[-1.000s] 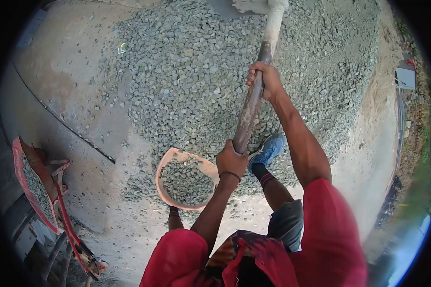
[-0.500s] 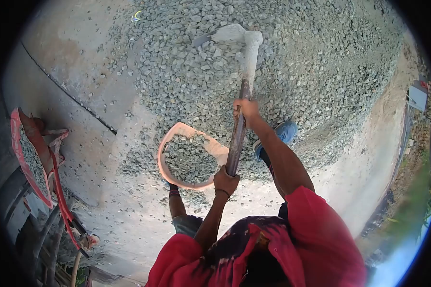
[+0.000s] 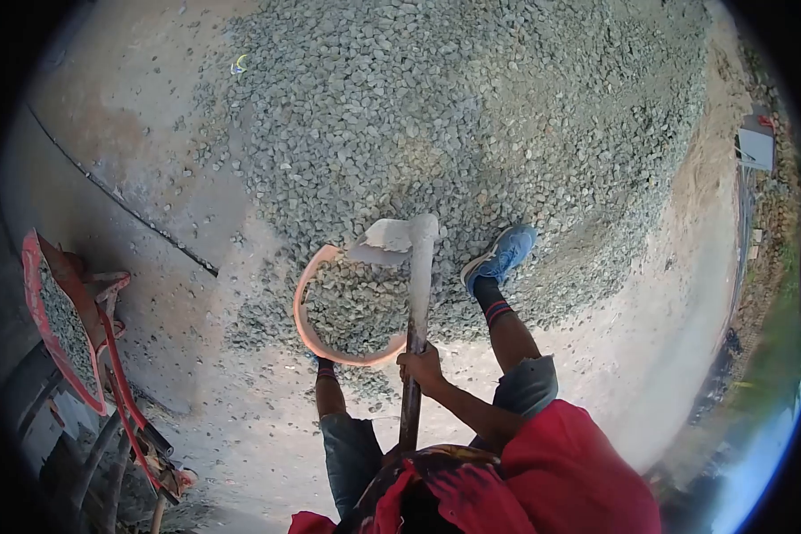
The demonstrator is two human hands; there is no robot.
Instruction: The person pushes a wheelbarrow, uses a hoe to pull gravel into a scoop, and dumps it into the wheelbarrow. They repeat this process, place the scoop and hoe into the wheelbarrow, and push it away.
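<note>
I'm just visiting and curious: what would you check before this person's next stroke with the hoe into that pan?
1. Right hand closed around the hoe handle: ok.
2. Left hand's grip: cannot tell, hidden low in the view.
3. Hoe blade over the pan: ok.
4. Gravel in the pan below its visible rim: ok.
5. Blue shoe apart from the blade, beside the pan: ok.
6. Other foot clear: cannot tell, the pan hides it.

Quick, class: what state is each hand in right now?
Left hand: hidden from view, cannot be told.
Right hand: fingers closed around the hoe handle.
</note>
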